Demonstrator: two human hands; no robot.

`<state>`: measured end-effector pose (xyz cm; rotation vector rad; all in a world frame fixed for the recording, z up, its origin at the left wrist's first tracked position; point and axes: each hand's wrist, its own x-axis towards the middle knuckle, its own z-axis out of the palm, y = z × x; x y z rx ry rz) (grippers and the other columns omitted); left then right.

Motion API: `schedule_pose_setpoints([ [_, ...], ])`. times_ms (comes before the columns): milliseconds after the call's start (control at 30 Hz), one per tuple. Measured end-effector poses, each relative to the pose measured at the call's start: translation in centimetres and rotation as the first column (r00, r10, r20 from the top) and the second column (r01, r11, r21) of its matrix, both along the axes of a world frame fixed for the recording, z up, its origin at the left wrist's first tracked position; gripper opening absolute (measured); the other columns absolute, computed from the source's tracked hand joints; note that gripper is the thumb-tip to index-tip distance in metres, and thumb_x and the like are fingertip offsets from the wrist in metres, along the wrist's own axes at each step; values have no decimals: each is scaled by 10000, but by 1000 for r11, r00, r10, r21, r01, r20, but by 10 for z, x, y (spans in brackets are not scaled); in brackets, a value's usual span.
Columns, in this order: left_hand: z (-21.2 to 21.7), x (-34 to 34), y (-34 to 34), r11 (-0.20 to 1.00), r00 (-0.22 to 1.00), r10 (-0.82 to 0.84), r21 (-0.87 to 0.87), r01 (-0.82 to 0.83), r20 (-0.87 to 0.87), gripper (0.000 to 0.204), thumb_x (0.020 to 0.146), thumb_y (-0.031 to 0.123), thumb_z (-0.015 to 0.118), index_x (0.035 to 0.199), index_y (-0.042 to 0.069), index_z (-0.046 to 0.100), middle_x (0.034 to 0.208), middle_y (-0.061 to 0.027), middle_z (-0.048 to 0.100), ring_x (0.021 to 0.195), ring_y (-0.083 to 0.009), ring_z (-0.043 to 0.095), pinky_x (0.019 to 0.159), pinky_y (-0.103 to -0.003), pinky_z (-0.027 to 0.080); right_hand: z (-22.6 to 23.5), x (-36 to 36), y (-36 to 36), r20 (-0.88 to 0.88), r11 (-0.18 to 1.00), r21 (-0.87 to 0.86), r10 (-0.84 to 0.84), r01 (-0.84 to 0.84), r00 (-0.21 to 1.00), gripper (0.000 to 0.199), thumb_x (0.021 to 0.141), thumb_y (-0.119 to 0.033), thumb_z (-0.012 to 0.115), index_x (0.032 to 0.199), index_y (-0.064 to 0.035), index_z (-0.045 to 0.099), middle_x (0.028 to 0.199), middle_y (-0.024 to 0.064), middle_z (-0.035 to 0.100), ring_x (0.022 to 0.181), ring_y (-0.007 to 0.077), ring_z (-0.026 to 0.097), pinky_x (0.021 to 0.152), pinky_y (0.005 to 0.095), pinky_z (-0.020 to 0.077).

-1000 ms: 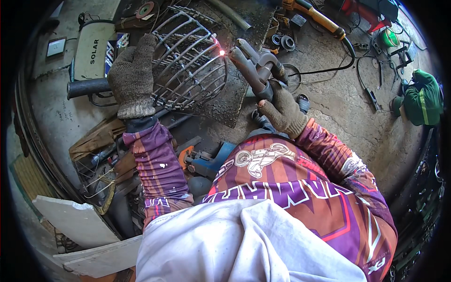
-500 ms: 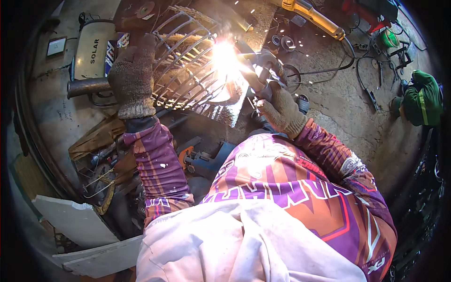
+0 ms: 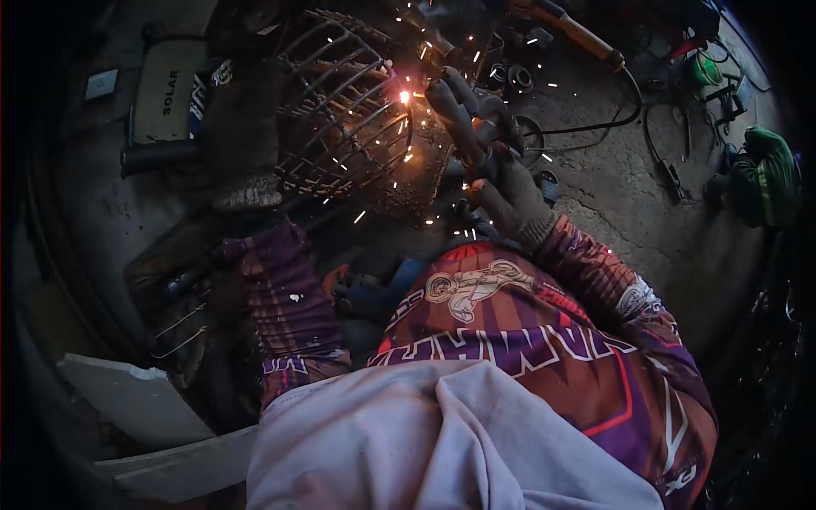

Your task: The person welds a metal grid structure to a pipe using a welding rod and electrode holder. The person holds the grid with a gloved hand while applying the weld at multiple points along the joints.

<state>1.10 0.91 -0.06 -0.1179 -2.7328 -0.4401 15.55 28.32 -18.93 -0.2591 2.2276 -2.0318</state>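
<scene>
Curved metal bars form a basket-like grate [image 3: 327, 119] in front of me. My right hand [image 3: 517, 197], in a knitted glove, is closed around a dark welding electrode holder [image 3: 463, 127]. The holder points at the grate's right edge, where a spot of metal [image 3: 405, 98] glows orange and sparks scatter. My gloved left hand [image 3: 242, 157] is at the grate's left side, deep in shadow. Its fingers are hard to make out, so its grip is unclear. A dark pipe [image 3: 161, 156] runs up to that glove from the left.
A pale box [image 3: 166, 93] stands at the far left. A yellow angle grinder [image 3: 578, 34] with its cord lies at the back right. Cables and tools [image 3: 680, 127] spread across the floor, beside a green-clad figure or garment [image 3: 761, 178]. White boards [image 3: 136, 399] lean at the lower left.
The blinding white arc has shrunk to a small orange glow, with flying sparks, and the whole scene has darkened. Both hands stay in nearly the same place.
</scene>
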Motion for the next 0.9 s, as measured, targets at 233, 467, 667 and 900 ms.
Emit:
schedule_pose_setpoints([
  [233, 0, -1, -1, 986, 994, -102, 133, 105, -25, 508, 836, 520, 719, 842, 12, 726, 704, -67, 655, 665, -160, 592, 672, -359, 473, 11, -2, -2, 17, 998, -56, 12, -11, 1000, 542, 914, -335, 609, 1298, 14, 450, 792, 153, 620, 698, 294, 642, 647, 407, 480],
  [467, 14, 6, 16, 973, 969, 176, 121, -198, 174, 411, 867, 423, 715, 995, 33, 743, 812, -56, 696, 725, -150, 609, 708, -316, 482, 18, -4, 0, 3, 999, -11, 40, -40, 999, 567, 913, -344, 606, 1324, 13, 448, 769, 158, 619, 702, 321, 636, 662, 422, 479],
  [667, 7, -1, 7, 977, 976, 156, 121, -175, 155, 407, 861, 414, 727, 1030, 44, 746, 826, -49, 699, 745, -135, 606, 712, -300, 479, 10, -4, -2, -121, 998, 60, -21, 28, 992, 575, 910, -351, 605, 1332, 6, 446, 753, 153, 616, 697, 307, 643, 652, 413, 482],
  [900, 11, 2, 10, 979, 974, 174, 81, -187, 144, 434, 851, 440, 734, 1028, 44, 746, 820, -32, 693, 742, -142, 608, 683, -316, 483, 16, -4, -4, 17, 999, 4, 41, -41, 999, 558, 901, -360, 621, 1274, 27, 471, 747, 135, 613, 675, 270, 640, 637, 403, 486],
])
